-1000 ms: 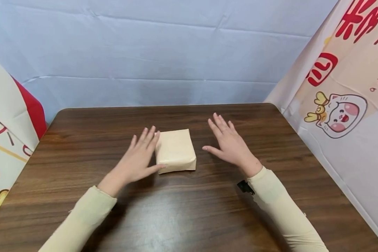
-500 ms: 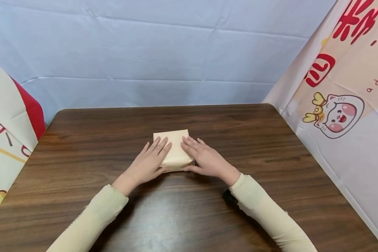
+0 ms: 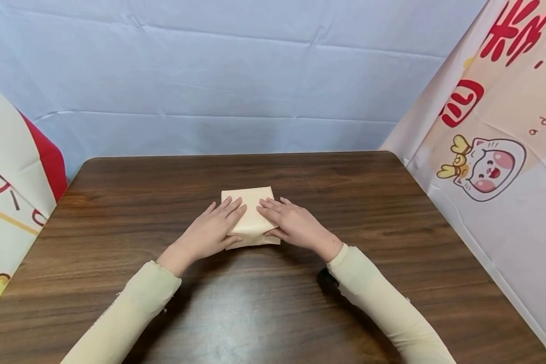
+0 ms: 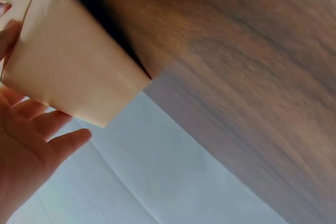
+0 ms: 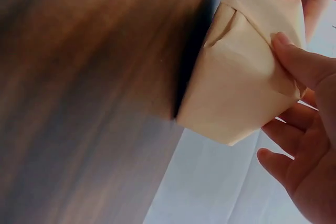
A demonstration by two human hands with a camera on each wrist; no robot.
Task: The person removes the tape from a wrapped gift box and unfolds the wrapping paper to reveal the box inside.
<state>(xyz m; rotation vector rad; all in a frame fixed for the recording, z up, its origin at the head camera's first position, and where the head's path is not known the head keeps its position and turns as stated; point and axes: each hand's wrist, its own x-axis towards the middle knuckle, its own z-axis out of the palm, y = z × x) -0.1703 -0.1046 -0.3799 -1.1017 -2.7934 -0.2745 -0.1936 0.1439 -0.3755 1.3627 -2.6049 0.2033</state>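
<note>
A small squarish package (image 3: pixel 251 218) wrapped in pale tan paper sits near the middle of the brown table. My left hand (image 3: pixel 203 233) holds its left side, fingers laid over the top and thumb on the near face. On the opposite side my right hand (image 3: pixel 300 226) holds it the same way. In the left wrist view, one flat side of the package (image 4: pixel 73 59) faces the camera; the left hand (image 4: pixel 26 145) is partly cut off. The right wrist view shows folded paper seams on the package (image 5: pixel 247 77), with the right hand's thumb (image 5: pixel 299 59) pressed against them.
The dark wood-grain table (image 3: pixel 255 313) has rounded far corners. A pale blue cloth (image 3: pixel 236 76) hangs behind it. Printed cloths stand at the left (image 3: pixel 13 167) and right (image 3: pixel 496 227). A small black device (image 3: pixel 327 278) sits under the right cuff.
Both hands have moved inward to the package, the right from well apart. They now hold it from both sides. Over the last half second they shifted only slightly; the package stays near the same spot.
</note>
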